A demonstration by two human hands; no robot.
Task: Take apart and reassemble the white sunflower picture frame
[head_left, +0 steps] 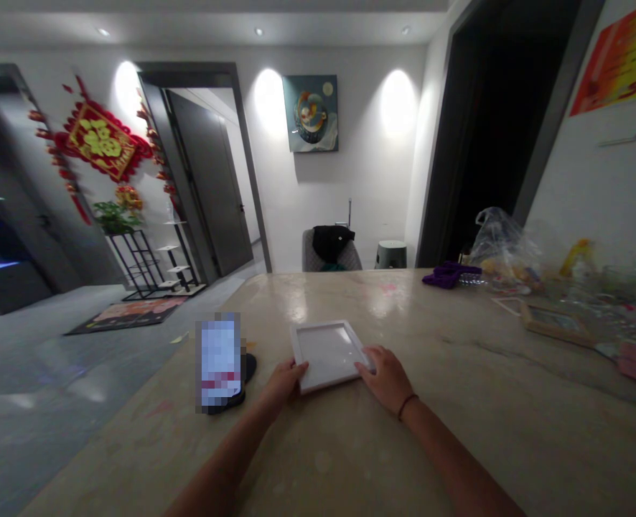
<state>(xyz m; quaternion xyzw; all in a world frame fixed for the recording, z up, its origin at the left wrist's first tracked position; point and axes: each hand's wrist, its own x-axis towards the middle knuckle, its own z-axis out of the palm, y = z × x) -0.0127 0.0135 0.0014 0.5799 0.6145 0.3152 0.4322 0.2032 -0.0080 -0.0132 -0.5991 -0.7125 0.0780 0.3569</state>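
A white square picture frame (329,352) lies flat on the beige table (382,438) in front of me. My left hand (286,380) grips its near left corner with curled fingers. At the frame's near right corner rests my right hand (387,373), fingers bent over the edge, a dark band on the wrist. Both hands hold the frame against the tabletop.
A phone on a dark stand (220,362) stands just left of my left hand. Far right on the table lie a wooden frame (558,321), a purple cloth (450,274), plastic bags (504,248) and clutter. A chair (331,249) sits beyond the far edge.
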